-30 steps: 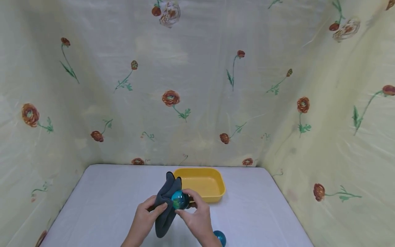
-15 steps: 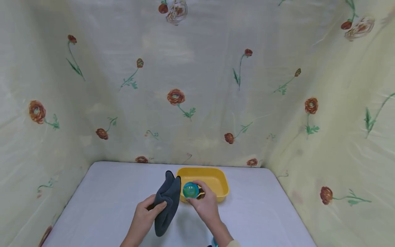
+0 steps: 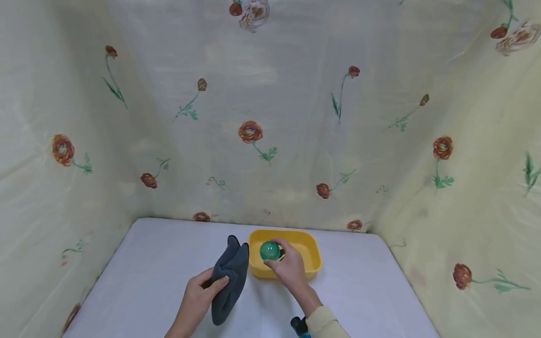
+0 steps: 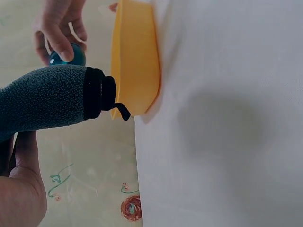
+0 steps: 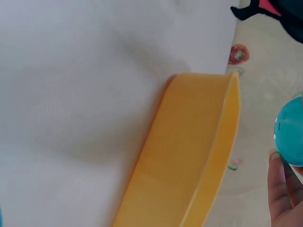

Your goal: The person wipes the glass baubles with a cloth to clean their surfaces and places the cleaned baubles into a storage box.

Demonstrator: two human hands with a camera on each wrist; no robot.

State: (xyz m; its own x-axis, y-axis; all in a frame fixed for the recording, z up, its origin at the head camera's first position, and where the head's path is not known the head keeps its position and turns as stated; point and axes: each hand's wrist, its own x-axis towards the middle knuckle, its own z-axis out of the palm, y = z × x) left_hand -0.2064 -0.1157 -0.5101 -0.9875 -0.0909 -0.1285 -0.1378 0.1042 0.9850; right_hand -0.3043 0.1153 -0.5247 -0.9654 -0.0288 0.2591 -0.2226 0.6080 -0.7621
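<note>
My left hand (image 3: 197, 295) pinches a folded dark grey cloth (image 3: 230, 286) with black edging, thumb on the near side. In the left wrist view the cloth (image 4: 47, 100) fills the left side, with part of the left hand (image 4: 23, 194) beneath it. The right hand (image 3: 292, 271) grips a glossy blue-green ball (image 3: 269, 250) between thumb and fingers. A dark part shows behind the ball. Ball and hand are in front of the yellow plastic tub (image 3: 313, 263), seemingly above it. In the right wrist view the ball (image 5: 289, 132) is cut off by the edge.
A black and blue object (image 3: 299, 326) lies by the right sleeve (image 3: 324, 321), partly hidden. The tub stands at the back of the white-covered table (image 3: 169, 263). Flower-printed curtains (image 3: 287, 94) enclose the table at the back and sides.
The right hand has carried the ball away from the cloth, forward and right to the tub. The left hand keeps its grip on the cloth. The head view has shifted slightly left.
</note>
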